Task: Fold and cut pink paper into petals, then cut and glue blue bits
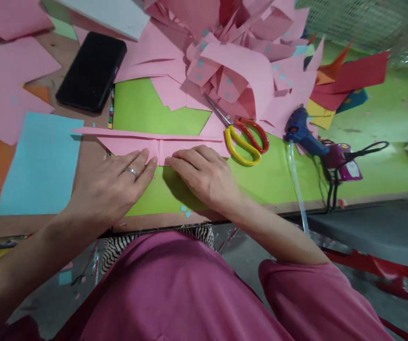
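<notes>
A folded strip of pink paper lies crosswise on the green tabletop, with a crease near its middle and a narrow upright fold along its far edge. My left hand, with a ring on one finger, holds the paper at its near edge, left of the crease. On the other side of the crease, my right hand grips the same edge with bent fingers. The fingertips of both hands are close together, and the thumbs are mostly hidden. Scissors with one yellow and one red handle lie just beyond the paper's right end.
A black phone and a light-blue sheet lie to the left. Pink paper pieces are heaped at the back. On the right are a blue glue gun with a clear glue stick and a purple object with a black cord.
</notes>
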Motion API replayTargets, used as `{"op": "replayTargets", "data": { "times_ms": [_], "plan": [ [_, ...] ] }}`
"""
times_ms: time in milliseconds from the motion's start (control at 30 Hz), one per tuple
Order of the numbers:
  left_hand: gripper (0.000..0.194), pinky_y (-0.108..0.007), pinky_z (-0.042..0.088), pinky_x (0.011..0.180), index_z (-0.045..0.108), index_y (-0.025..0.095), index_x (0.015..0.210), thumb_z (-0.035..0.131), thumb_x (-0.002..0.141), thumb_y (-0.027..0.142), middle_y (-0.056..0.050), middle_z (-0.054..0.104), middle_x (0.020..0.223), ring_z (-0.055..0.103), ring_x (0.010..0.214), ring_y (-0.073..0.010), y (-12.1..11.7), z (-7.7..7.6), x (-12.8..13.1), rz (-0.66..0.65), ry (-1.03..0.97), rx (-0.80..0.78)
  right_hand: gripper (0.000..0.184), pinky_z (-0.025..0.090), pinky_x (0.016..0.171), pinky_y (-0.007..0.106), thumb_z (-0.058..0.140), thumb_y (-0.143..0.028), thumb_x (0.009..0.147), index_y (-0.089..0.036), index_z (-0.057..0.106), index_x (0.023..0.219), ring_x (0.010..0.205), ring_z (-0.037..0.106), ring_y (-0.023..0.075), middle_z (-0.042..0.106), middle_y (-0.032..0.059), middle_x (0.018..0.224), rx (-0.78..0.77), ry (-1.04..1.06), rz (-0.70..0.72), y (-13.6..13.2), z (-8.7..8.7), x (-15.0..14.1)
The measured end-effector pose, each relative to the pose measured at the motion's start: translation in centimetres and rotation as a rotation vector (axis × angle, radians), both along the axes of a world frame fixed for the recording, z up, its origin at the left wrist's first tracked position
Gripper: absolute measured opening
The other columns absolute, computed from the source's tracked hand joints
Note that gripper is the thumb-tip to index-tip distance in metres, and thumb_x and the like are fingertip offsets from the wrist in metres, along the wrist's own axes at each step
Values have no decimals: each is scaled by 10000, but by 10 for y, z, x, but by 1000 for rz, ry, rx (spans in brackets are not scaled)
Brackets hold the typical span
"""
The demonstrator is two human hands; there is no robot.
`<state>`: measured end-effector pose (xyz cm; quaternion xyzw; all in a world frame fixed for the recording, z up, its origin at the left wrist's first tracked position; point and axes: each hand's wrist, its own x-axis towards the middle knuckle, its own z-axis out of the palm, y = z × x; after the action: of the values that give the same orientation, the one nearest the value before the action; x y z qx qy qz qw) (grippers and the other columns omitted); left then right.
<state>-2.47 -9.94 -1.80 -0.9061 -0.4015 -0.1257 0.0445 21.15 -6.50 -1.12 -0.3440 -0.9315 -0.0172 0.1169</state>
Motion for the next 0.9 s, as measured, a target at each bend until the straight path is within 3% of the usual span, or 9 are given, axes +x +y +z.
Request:
{"op": "replayTargets", "data": {
  "times_ms": [233,433,900],
  "plan": [
    [492,-502,576,886,608,110,1336,305,953,43,-214,653,1384,669,1210,-351,0,-4,-1,6,5,-1,336,405,882,418,450,-157,1024,-229,640,1292,1029,533,243,683,91,1213,0,66,9,-2,-1,0],
    [474,-478,585,856,611,91,1319,303,962,47,-213,673,1356,689,1176,-346,2,-1,0,-8,8,34,292,385,847,404,464,-141,994,-165,657,1211,990,561,233,713,89,1115,-6,101,86,-2,-1,-4],
    [478,-467,569,891,580,35,1341,305,950,27,-240,652,1373,664,1212,-343,3,-6,-3,-48,15,74,270,485,846,377,485,-157,998,-124,676,1185,949,608,221,750,97,1075,-60,169,99,-1,-2,-5]
  ]
}}
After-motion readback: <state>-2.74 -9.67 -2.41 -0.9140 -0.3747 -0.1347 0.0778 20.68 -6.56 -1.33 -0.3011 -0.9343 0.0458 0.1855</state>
